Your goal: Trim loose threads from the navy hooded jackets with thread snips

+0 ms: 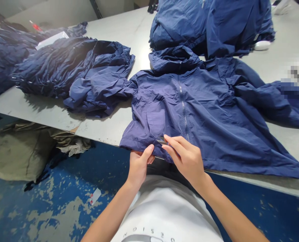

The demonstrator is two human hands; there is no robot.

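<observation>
Jacket (212,114) lies navy, hooded and creased, left hand (138,164) pinching its hem (134,145), right hand (188,158) gripping snips (161,141).

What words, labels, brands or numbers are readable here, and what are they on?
"DESIGN": on the white shirt, upside down in this view; the "D" is partly cut off by the frame.
Red-marked tag, lower left: too small to read.
Jacket: no readable text.

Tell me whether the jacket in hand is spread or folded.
Spread: the navy jacket lies front up across the table, hood at the far end, hem along the near edge.
</observation>
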